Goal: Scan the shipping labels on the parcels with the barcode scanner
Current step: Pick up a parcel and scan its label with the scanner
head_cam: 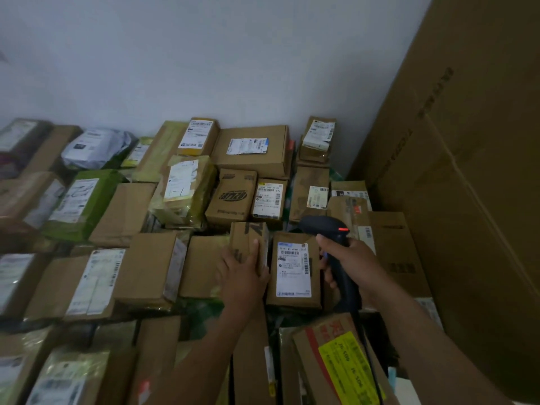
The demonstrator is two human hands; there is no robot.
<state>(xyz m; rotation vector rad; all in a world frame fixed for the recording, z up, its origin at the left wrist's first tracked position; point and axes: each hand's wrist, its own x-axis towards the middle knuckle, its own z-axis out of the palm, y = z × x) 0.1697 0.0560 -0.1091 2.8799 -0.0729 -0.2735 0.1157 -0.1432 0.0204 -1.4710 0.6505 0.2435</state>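
Many cardboard parcels with white shipping labels lie packed together on the floor. My right hand grips the handle of a black barcode scanner, whose head carries a small red light and points away from me. My left hand holds a small brown box with black print, fingers curled over its near end. Just right of that box lies a parcel with a white barcode label facing up, between my two hands.
A white wall stands behind the parcels. Tall flat cardboard sheets lean at the right. A box with a yellow sticker lies near me under my right forearm. Green-wrapped parcels sit at the left.
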